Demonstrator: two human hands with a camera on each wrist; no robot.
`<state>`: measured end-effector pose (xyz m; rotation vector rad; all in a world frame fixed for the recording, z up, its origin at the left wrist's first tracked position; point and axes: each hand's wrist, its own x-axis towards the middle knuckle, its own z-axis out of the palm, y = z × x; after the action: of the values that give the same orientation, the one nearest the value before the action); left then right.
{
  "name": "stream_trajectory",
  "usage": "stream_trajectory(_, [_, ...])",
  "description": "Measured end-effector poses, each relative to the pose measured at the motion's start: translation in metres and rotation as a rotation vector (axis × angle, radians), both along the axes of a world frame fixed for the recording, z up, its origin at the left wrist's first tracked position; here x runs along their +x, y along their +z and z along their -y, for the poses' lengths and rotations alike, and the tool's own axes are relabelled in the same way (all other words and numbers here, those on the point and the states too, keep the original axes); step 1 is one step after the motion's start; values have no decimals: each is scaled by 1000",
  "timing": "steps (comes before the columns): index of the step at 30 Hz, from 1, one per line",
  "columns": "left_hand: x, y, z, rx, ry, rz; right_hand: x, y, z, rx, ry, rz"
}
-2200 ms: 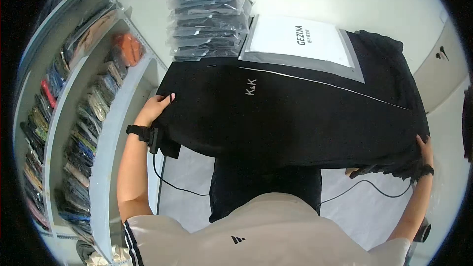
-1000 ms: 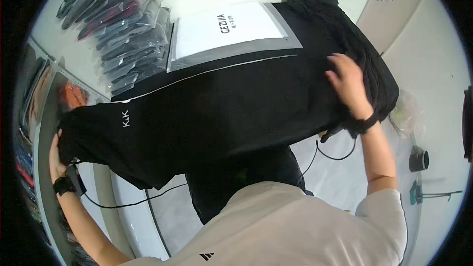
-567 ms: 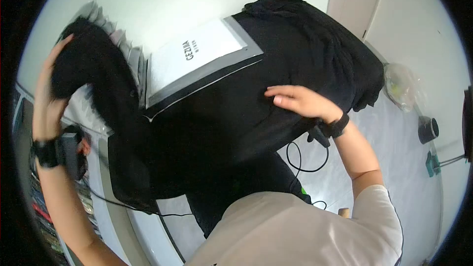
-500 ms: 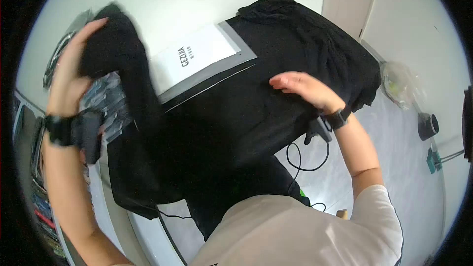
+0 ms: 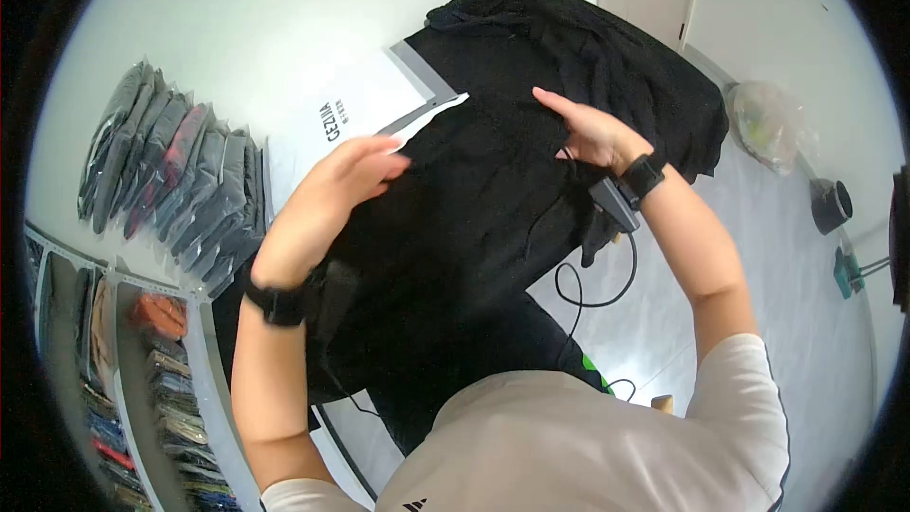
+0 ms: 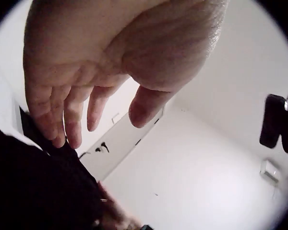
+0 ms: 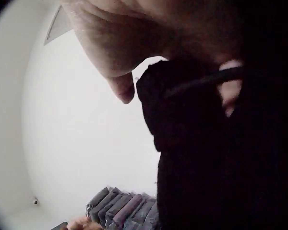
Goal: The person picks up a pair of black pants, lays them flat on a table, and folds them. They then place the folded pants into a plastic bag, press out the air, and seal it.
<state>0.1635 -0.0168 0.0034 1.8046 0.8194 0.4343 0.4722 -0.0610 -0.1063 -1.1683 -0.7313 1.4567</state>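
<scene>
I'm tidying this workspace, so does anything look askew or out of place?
Nothing looks spilled or damaged. The black cloth is bunched at its far end, unlike its flatter middle; a plastic bag lies by the wall, perhaps stray.

We see a large black fabric garment [image 5: 455, 228] spread across the centre of the frame, loosely wrinkled.

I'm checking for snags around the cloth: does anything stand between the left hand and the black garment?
Nothing visible does. In the head view, the left hand is right by the black garment; whether it touches is unclear. The white package lies beyond the hand, not visibly between the two.
</scene>
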Motion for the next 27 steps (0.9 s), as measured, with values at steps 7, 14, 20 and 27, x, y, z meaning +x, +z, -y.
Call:
stream_trajectory(7, [-133,-68,76,713,105,-460,-8,21,-22,13,12,386])
stream_trajectory(14, [-152,-121,95,725,232,-512,-5,70,-7,189,30,163])
stream_trajectory(20, [-154,-140,98,729,285,-421,57,-9,-8,-127,-43,378])
stream_trajectory(27, [-157,-160,102,865,286,-286,14,32,-4,-220,68,575])
